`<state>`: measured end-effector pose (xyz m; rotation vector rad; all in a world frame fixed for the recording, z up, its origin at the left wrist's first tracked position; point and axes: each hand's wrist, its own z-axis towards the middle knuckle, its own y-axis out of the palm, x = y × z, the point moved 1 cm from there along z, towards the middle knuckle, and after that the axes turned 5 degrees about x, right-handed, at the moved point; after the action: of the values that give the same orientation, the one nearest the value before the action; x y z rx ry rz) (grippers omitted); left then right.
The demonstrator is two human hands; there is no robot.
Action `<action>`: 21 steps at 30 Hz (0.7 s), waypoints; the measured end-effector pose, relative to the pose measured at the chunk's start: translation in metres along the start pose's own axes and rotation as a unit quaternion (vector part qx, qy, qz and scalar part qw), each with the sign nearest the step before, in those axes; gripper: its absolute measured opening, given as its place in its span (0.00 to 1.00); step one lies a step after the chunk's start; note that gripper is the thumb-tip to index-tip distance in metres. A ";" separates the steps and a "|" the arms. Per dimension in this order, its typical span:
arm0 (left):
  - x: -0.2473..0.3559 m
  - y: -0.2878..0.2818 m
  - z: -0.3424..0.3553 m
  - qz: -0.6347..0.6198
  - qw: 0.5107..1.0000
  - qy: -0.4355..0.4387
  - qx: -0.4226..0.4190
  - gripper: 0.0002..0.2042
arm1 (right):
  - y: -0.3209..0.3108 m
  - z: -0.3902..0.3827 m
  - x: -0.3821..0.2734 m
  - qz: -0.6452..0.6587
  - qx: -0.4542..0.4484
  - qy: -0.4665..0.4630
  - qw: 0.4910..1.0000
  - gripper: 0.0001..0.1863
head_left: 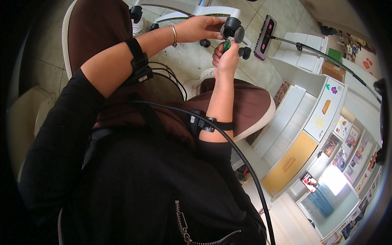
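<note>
A black caster with grey wheels point(232, 27) is near the top centre, at the end of a white chair-base leg point(192, 14). My left hand point(200, 29) reaches to it from the left, fingers curled at its side and closed on it. Just below the caster, my right hand point(226, 61) is wrapped round a green-handled tool point(226, 46), whose metal upper end meets the caster's underside; the tool's exact kind is partly hidden by my fingers. Other black casters point(245, 52) hang from the white base behind.
A floor brush point(264, 37) with a long pole lies to the right, beside white shelving point(302, 57) and a desk with yellow and white drawers point(290, 163). A white cabinet edge point(38, 106) stands at the left. Black cables point(245, 157) cross my lap.
</note>
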<state>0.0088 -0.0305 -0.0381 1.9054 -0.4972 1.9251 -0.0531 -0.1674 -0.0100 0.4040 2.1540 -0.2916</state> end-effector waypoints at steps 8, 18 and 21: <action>-0.005 0.000 0.002 0.037 0.999 0.008 0.000 0.27 | -0.001 0.001 0.002 0.001 -0.004 -0.018 1.000 0.21; -0.004 0.000 0.001 0.039 0.999 0.004 0.012 0.27 | -0.002 0.001 0.002 -0.001 -0.010 -0.017 1.000 0.21; -0.004 -0.001 0.001 0.050 0.999 0.006 0.013 0.26 | -0.002 0.001 0.002 0.001 -0.014 -0.017 1.000 0.20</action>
<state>0.0099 -0.0306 -0.0425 1.9165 -0.5783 2.0144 -0.0542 -0.1689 -0.0117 0.3832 2.1217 -0.2654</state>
